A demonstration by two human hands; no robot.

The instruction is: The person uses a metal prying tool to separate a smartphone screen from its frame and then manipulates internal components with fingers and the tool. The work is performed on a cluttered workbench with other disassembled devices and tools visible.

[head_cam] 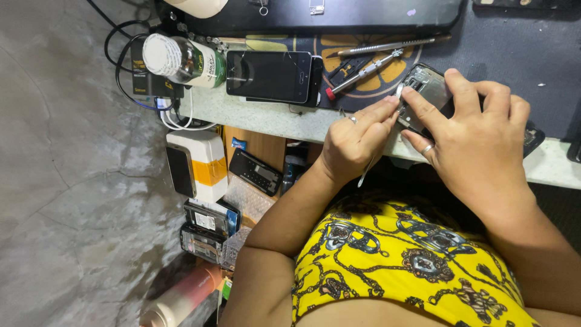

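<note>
Left hand (354,142) closed around thin metal tweezers (380,136), fingers pinched together, tips pressed toward the opened dark phone body with exposed innards (423,85). Right hand (478,136) curled over that phone, fingers spread, forefinger and thumb gripping its edge, holding it tilted at the edge of the pale stone worktop (260,115). Just left on the worktop: black smartphone with cracked screen (269,75). Red-tipped metal screwdriver (363,74) lies beside it on the dark mat (514,54).
</note>
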